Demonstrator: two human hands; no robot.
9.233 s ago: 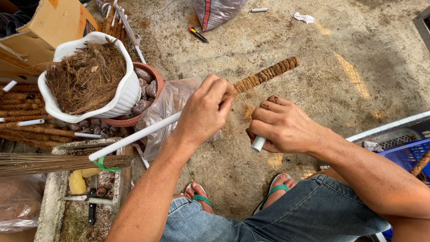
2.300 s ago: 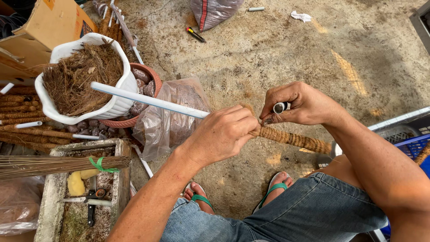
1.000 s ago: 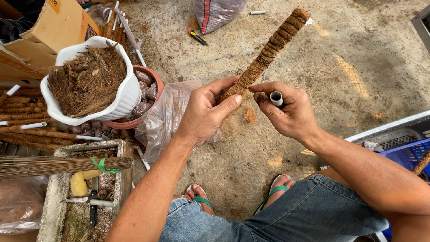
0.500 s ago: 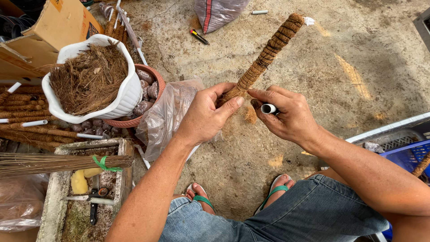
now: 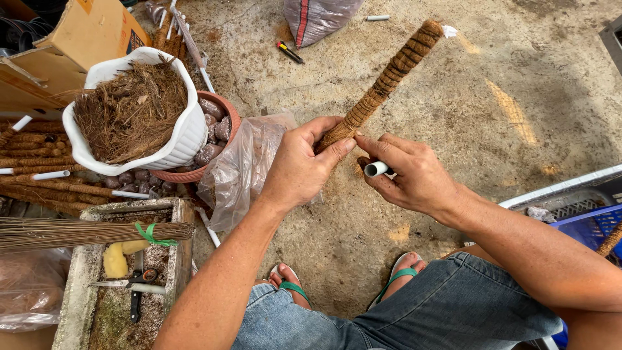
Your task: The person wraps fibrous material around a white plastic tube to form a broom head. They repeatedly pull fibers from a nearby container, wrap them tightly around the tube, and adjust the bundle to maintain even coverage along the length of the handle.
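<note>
Head view — left hand (image 5: 299,170) grips fibre-wrapped pole (image 5: 387,76); right fingertips (image 5: 367,144) touching it.

A rough, stained concrete floor (image 5: 492,97) fills the view in even daylight; a cardboard box (image 5: 71,45) stands at the upper left; a weathered concrete trough (image 5: 74,295) sits lower left; a blue crate (image 5: 593,223) edges the right

The left hand (image 5: 301,170) gripped the lower end of a coir-wrapped pole (image 5: 389,74) slanting up to the right. The right hand (image 5: 414,178) held a short white tube (image 5: 376,169) beside it. A white pot (image 5: 181,133) of brown fibre (image 5: 129,110) stood nearby on the concrete floor (image 5: 518,97).
</note>
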